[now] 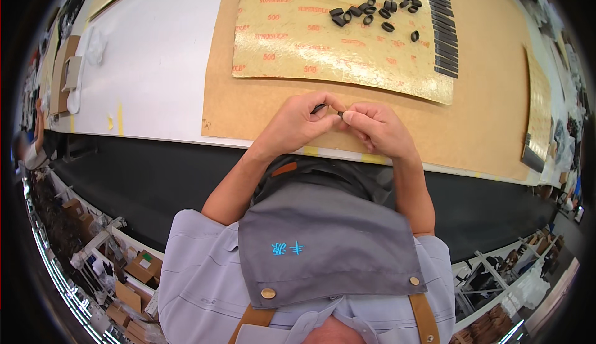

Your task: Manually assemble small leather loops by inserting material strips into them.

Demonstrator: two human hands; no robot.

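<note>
Head view: a small black strip (320, 107) sits pinched between both hands, just above the near edge of the brown board (490, 120) on the counter (155, 65). The strip is thin, dark and short; only a sliver shows between the fingertips, so its full shape cannot be told.

The left hand (298, 124) is curled, knuckles up, with thumb and forefinger closed on the strip's left end. The right hand (379, 130) mirrors it, its fingers (349, 117) closed tight on the right end, thumbnail facing up. The 2 hands meet fingertip to fingertip, touching at the strip. Both forearms are bare and rise from the lower middle of the picture, converging toward the hands over the counter's dark front edge.

Beyond the hands lies a glossy yellow sheet (298, 46) with red print, resting on the board. A scatter of small black loops (372, 9) lies on the sheet's far part, well apart from the hands. To their right a neat row of flat black strips (444, 27) runs along the sheet's right side. The person wears a grey apron (329, 245) with tan straps over a pale shirt.
</note>
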